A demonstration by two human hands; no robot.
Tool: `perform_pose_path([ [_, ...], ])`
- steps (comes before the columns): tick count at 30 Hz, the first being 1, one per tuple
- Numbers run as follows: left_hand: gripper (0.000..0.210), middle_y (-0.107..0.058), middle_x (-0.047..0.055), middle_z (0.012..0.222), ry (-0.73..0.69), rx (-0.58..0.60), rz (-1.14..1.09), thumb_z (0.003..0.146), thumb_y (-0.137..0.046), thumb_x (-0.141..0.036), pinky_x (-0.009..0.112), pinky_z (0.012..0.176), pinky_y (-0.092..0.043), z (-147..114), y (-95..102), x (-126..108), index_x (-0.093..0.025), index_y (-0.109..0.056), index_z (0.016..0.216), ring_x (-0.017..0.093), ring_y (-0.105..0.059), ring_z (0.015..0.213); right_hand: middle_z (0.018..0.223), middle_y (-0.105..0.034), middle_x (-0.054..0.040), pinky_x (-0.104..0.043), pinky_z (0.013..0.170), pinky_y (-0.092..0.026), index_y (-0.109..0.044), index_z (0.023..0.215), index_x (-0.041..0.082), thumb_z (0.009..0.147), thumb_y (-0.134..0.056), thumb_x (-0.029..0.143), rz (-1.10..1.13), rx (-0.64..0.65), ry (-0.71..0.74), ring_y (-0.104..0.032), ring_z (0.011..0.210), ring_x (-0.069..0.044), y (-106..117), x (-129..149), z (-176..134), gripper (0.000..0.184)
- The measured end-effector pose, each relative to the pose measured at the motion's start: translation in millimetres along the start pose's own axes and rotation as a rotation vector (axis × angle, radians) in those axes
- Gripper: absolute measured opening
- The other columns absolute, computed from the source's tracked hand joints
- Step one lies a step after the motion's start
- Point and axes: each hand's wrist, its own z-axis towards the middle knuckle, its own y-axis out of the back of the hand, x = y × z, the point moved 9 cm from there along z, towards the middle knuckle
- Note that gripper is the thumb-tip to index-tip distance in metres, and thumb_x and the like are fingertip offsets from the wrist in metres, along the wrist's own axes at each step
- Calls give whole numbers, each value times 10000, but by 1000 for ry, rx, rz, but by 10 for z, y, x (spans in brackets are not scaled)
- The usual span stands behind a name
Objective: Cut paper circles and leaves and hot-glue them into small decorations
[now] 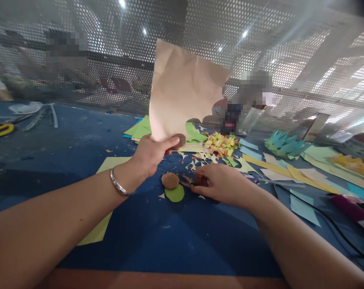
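My left hand (151,154), closed, holds up a pale beige paper sheet (182,88) whose right and lower edges are cut in scallops. Under its thumb is a small brownish disc (181,141); I cannot tell what it is made of. My right hand (218,180) is closed around small scissors (186,182), their blades pointing left and the handles mostly hidden by the fingers. Just left of the blades, a beige paper circle (170,180) overlaps a green paper circle (175,194) on the blue table (182,241).
Behind the hands lie a heap of small folded paper pieces (220,144) and many scraps. Paper strips (290,172), a teal paper crown shape (285,143) and a black cable (317,212) are at right. Yellow-handled scissors (1,130) lie far left, before a perforated metal screen (115,60).
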Motion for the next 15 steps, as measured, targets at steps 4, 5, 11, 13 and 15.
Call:
perform_pose_path([
  [4,339,-776,82,906,-23,2,14,628,-883,-286,262,572,-435,-4,4,-18,-157,-780,923,166,-684,737,732,-653,0,-278,541,-202,-658,835,217,803,-652,331,-59,-46,44,-480,594,-125,24,72,-20,118],
  [5,332,-776,79,901,-23,1,16,628,-883,-285,265,573,-435,-6,5,-19,-160,-780,918,166,-683,735,721,-645,1,-280,541,-197,-647,813,213,794,-639,302,-69,-55,53,-463,587,-122,31,93,-24,91],
  [11,258,-772,70,870,-39,26,-45,609,-895,-257,279,588,-463,-39,-40,-52,-172,-778,823,174,-654,735,667,-620,-17,-288,532,-211,-587,697,197,809,-561,221,-14,-90,26,-452,550,-125,49,49,27,118],
  [13,256,-771,79,878,-42,35,-78,604,-899,-256,286,602,-470,-47,-54,-60,-168,-781,813,181,-652,747,628,-607,-10,-283,530,-243,-572,690,203,821,-555,225,58,-122,17,-477,541,-131,64,-14,65,133],
  [15,273,-768,83,874,-30,31,-93,593,-904,-258,290,607,-464,-47,-53,-48,-163,-784,818,181,-649,739,572,-589,6,-275,526,-287,-547,679,208,823,-554,223,193,-164,-2,-507,517,-130,90,-88,94,145],
])
